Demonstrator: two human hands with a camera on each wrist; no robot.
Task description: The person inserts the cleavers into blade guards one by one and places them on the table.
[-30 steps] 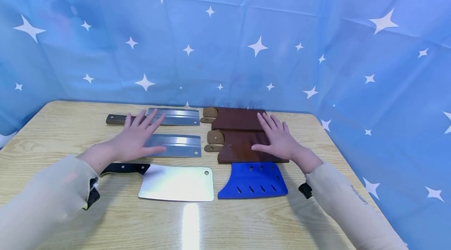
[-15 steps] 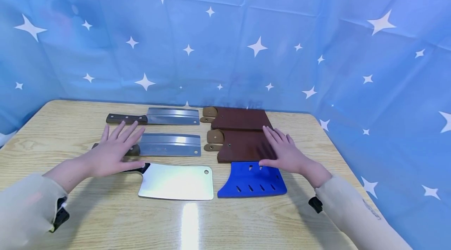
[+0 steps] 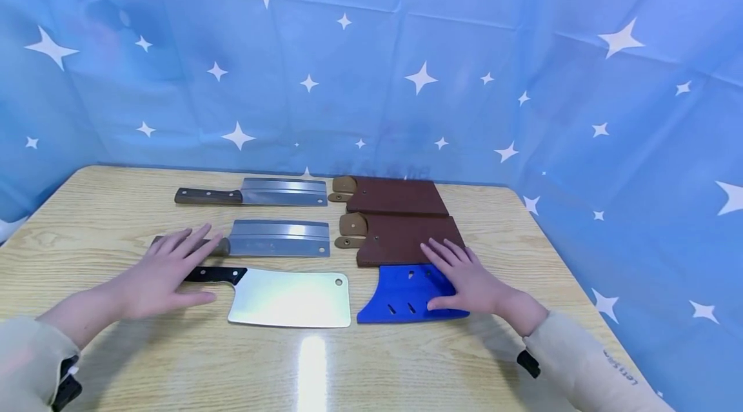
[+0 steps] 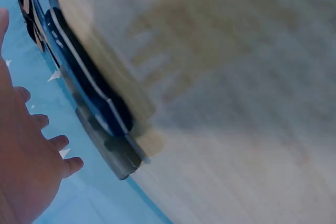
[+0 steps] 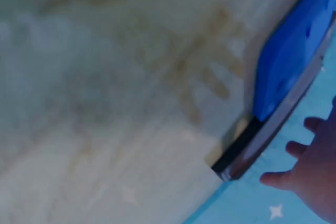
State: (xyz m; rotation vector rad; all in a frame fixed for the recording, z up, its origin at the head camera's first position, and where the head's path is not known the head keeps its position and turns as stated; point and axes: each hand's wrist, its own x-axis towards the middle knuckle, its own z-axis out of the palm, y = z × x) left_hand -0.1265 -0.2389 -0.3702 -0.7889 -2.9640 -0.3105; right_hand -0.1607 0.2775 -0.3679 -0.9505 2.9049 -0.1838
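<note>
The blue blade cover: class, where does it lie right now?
In the head view, the blue blade cover lies right of centre, beside the black-handled cleaver, just below the nearer brown sheath, partly hidden by the right hand.

Small dark lettering (image 3: pixel 620 367) runs along the right sleeve (image 3: pixel 580 360) in the head view; it seems to begin with "Lets", and the letters after that are too small to read for sure. Faint marks like characters (image 3: pixel 415 171) show low on the blue backdrop (image 3: pixel 360 102), just above the far edge of the table (image 3: pixel 406 367), too dim to make out
</note>
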